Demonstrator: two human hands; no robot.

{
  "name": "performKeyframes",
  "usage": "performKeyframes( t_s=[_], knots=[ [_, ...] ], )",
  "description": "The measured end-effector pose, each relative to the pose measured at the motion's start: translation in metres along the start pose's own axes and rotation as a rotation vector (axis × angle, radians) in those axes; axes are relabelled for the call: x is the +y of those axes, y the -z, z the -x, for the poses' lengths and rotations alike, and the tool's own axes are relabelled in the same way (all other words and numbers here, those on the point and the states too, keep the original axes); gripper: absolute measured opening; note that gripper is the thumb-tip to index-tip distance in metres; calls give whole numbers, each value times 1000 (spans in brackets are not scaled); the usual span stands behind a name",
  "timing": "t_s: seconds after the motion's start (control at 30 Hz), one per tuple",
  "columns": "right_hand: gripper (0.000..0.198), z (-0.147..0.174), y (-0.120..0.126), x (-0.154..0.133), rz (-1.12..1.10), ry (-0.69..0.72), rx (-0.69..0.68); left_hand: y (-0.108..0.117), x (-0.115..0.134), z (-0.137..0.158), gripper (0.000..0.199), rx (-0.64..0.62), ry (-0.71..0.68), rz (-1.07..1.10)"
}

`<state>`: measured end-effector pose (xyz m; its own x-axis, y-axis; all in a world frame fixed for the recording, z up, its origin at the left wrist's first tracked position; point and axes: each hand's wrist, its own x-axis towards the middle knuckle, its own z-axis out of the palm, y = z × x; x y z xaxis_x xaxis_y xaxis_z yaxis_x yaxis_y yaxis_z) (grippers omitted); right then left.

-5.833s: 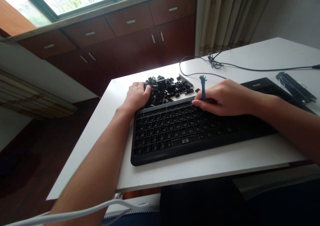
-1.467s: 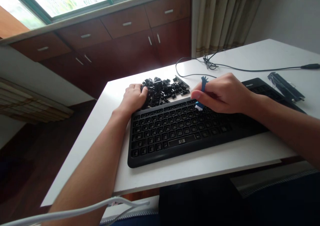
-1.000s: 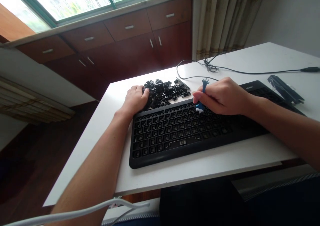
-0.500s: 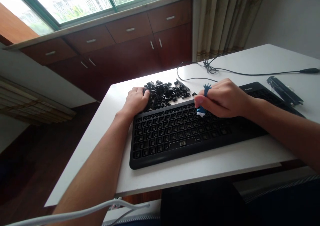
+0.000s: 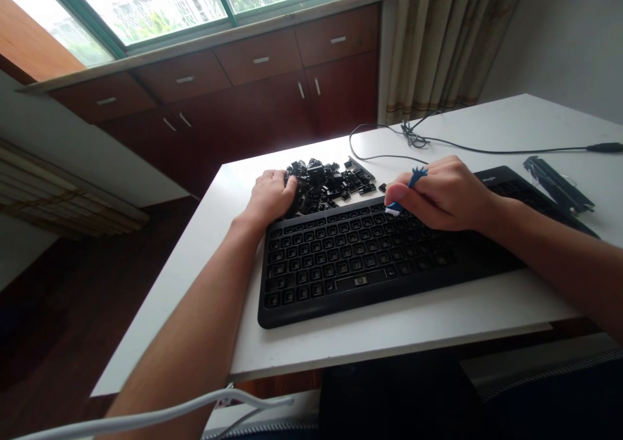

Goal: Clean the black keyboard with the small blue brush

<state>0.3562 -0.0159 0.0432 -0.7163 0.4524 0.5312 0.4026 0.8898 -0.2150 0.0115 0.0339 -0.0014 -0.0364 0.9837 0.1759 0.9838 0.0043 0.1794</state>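
My right hand (image 5: 440, 193) is closed in a fist around a small blue brush (image 5: 417, 176). The brush's splayed end sticks up above the fist, and its white bristles point down at the upper rows of a black keyboard (image 5: 341, 302). The keyboard has lost most of its keycaps, so its square key sockets show. By the keyboard's far left corner, my left hand (image 5: 270, 196) lies with the thumb apart from the fingers, against a heap of loose black keycaps (image 5: 324, 183). Its fingertips are partly hidden.
A thin black cable (image 5: 413, 135) runs across the back of the white table (image 5: 195, 232). On the right lies a long dark plastic piece (image 5: 559, 185). A white cord (image 5: 195, 404) hangs in the foreground. Wooden cabinets (image 5: 243, 115) stand beyond the table.
The brush has shifted slightly up the keyboard toward its back rows, and its splayed end now leans more to the right. My left hand stays by the keycaps. The view has shifted a little.
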Motion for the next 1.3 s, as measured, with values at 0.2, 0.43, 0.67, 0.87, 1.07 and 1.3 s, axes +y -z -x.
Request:
performKeyframes(
  t_s=[0.2, 0.43, 0.67, 0.87, 1.07, 1.3],
  knots=[
    [46, -1, -1, -1, 2, 52, 23, 1, 1, 1, 69, -2, 15, -18],
    [38, 0, -1, 0, -179, 67, 101, -2, 1, 1, 66, 19, 6, -18],
    [35, 0, -4, 2, -160, 17, 64, -4, 0, 0, 66, 28, 0, -14],
    [35, 1, -4, 5, -101, 13, 38, -3, 1, 1, 67, 19, 7, -14],
    [33, 2, -4, 5, -103, 48, 29, -3, 2, 0, 67, 19, 9, -15],
    [34, 2, -4, 5, -103, 40, 23, -4, 0, -1, 68, 23, 1, -2]
  ],
)
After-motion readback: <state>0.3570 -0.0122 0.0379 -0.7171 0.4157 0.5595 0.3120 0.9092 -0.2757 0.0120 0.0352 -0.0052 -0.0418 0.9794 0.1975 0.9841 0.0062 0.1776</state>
